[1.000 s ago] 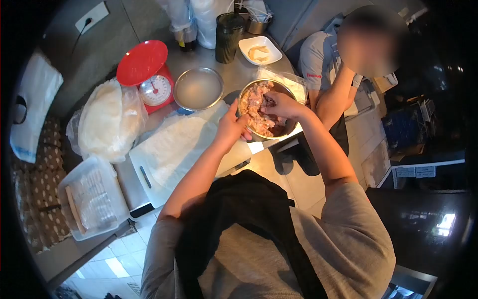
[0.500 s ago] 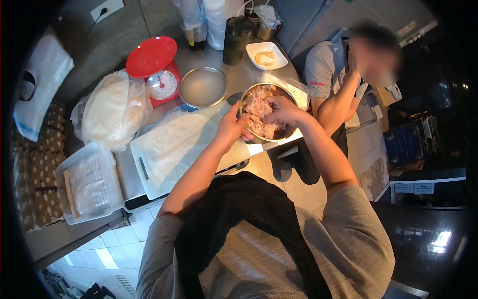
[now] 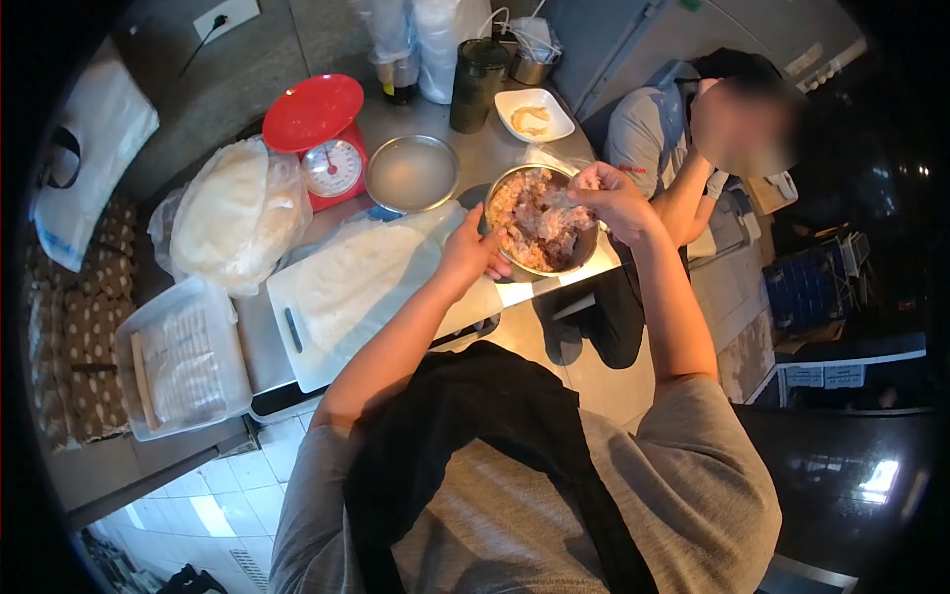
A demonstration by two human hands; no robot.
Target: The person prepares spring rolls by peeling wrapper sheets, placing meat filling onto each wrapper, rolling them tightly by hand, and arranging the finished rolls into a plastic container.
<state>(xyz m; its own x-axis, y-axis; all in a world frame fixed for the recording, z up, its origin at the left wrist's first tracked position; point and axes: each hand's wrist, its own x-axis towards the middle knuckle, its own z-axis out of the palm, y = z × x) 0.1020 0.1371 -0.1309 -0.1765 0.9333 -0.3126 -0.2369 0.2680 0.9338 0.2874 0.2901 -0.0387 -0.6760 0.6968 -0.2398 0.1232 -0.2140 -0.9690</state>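
Observation:
A round metal bowl [image 3: 595, 246] stands near the counter's front edge, with pinkish ground meat [image 3: 529, 223] inside. My left hand [image 3: 471, 254] steadies the bowl from its left side, thumb up by the rim and fingers round the outer wall. Above the bowl's right rim, my right hand [image 3: 616, 201] has its fingers drawn together on some of the meat, and a sticky clump trails from them down to the rest. Just left of the bowl, a white cutting board [image 3: 307, 346] carries a pale sheet of wrapper or plastic.
Behind the board are a red dial scale [image 3: 333, 166], a shallow metal pan [image 3: 411, 175] and bagged white wrappers [image 3: 233, 218]. A plastic tub [image 3: 188, 356] sits at left. Farther back stand a dark tumbler [image 3: 479, 87] and a white dish [image 3: 556, 121]. Another person [image 3: 643, 129] sits at right.
My right hand has come up out of the meat and moved right to the bowl's rim, pulling up a stretched clump. My left hand stays on the bowl.

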